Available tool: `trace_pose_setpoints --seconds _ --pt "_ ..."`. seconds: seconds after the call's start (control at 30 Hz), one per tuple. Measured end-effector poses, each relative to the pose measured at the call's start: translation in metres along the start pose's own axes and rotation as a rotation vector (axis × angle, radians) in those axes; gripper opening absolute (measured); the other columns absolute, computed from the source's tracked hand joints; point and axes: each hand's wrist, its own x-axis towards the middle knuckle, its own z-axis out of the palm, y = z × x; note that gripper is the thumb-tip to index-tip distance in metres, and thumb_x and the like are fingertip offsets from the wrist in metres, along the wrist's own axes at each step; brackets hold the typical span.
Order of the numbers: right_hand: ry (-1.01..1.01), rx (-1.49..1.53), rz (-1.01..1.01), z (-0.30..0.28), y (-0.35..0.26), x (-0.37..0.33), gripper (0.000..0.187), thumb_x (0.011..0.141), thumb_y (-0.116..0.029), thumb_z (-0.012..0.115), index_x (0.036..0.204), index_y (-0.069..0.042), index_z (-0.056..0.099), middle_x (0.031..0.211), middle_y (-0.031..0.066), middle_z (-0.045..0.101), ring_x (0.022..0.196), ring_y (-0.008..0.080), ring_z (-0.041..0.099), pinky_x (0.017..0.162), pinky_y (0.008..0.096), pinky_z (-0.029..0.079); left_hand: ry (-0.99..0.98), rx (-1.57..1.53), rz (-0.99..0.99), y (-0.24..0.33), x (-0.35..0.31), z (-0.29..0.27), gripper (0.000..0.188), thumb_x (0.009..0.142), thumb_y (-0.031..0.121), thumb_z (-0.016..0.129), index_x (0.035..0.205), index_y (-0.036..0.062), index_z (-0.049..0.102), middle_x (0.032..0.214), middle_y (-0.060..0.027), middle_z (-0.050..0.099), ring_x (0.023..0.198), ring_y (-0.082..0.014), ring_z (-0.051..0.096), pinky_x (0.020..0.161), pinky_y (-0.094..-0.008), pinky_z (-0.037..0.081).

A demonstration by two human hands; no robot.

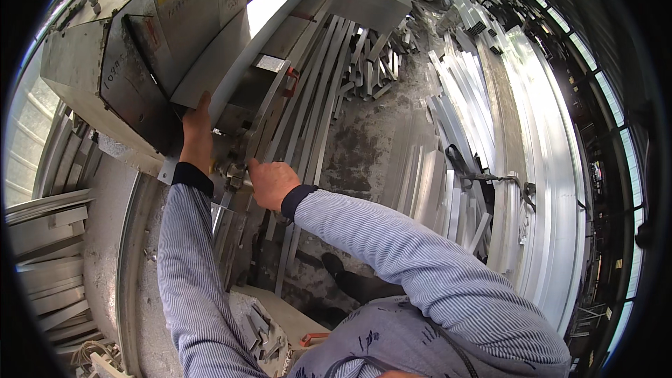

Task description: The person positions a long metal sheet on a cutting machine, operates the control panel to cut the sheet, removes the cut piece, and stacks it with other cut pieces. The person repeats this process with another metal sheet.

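A wide, long aluminium profile [241, 49] runs from the far top down to the guarded metal machine [168, 28] at the left. At its near end, my left hand [197, 136] holds the edge, with one finger up along the side and the other fingers mostly hidden. To the right and a little nearer, my right hand [274, 183] is closed beside a small brass-coloured fitting [234, 173] on the machine. Its fingertips face the fitting, and what they grip is hidden. A red handle [291, 81] sits farther along the machine bed.
Long metal bars [325, 91] lie beyond the machine bed. More shiny profiles [553, 168] are stacked along the right, with a dark strap [483, 176] across some. Offcuts [52, 283] are piled at the lower left. Small metal scraps [260, 329] lie near my left forearm.
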Motion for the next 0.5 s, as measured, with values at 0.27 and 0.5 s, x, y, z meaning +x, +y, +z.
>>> trace_pose_setpoints --seconds 0.27,0.5 --pt "-0.014 -0.037 0.031 0.0 -0.004 -0.003 0.043 0.087 -0.015 0.071 0.122 0.004 0.057 0.089 0.0209 0.076 0.086 0.0392 0.077 0.076 0.0479 0.06 0.016 -0.079 0.2 0.037 -0.108 -0.066 0.052 0.103 0.035 0.073 0.134 -0.0065 0.065 0.131 -0.0089 0.068 0.117 -0.0186 0.063 0.102 -0.0333 0.047" --pt "0.02 -0.047 0.02 -0.001 -0.009 -0.01 0.042 0.086 -0.014 0.07 0.121 0.005 0.059 0.095 0.0228 0.077 0.092 0.0383 0.077 0.082 0.047 0.061 0.154 -0.149 0.119 -0.012 -0.237 -0.249 0.047 0.11 0.035 0.065 0.129 -0.0085 0.064 0.125 -0.0131 0.071 0.115 -0.0182 0.067 0.101 -0.0316 0.051"
